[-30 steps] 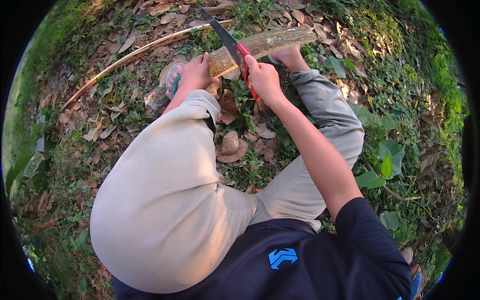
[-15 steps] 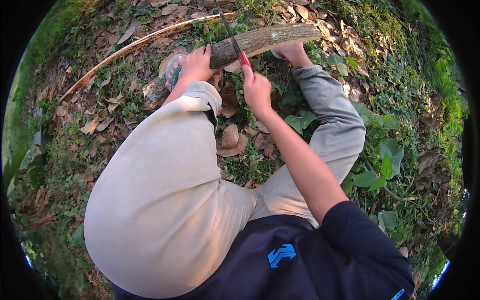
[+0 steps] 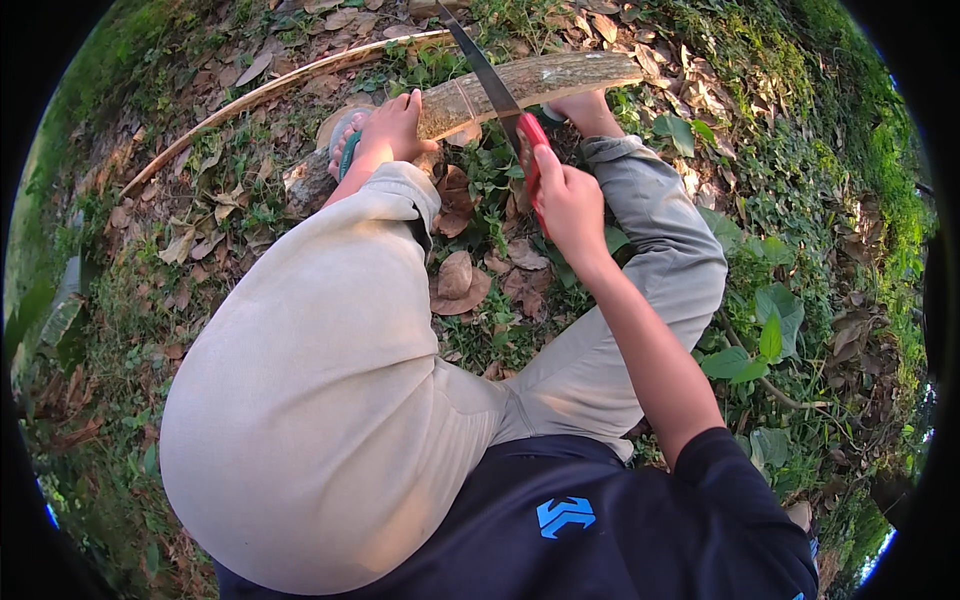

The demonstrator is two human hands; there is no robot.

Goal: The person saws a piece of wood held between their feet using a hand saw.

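A thick brown log (image 3: pixel 560 78) lies across the leafy ground in front of my bent knees. My left hand (image 3: pixel 393 126) grips the log's near end and holds it down, beside my foot in a green-strapped sandal (image 3: pixel 345 140). My right hand (image 3: pixel 566 200) is closed around the red handle (image 3: pixel 530 150) of a hand saw. Its dark blade (image 3: pixel 487 72) crosses the log at an angle, the tip pointing away toward the top of the view. My other foot (image 3: pixel 585 108) sits just under the log on the right.
A long thin pale branch (image 3: pixel 250 95) curves over the ground at the upper left. Dry brown leaves (image 3: pixel 460 280) lie between my legs. Green broad-leaved plants (image 3: pixel 770 330) and low grass cover the right side and the edges.
My right hand has drawn the saw back toward my body, so the blade has slid across the log. The left hand has stayed on the log.
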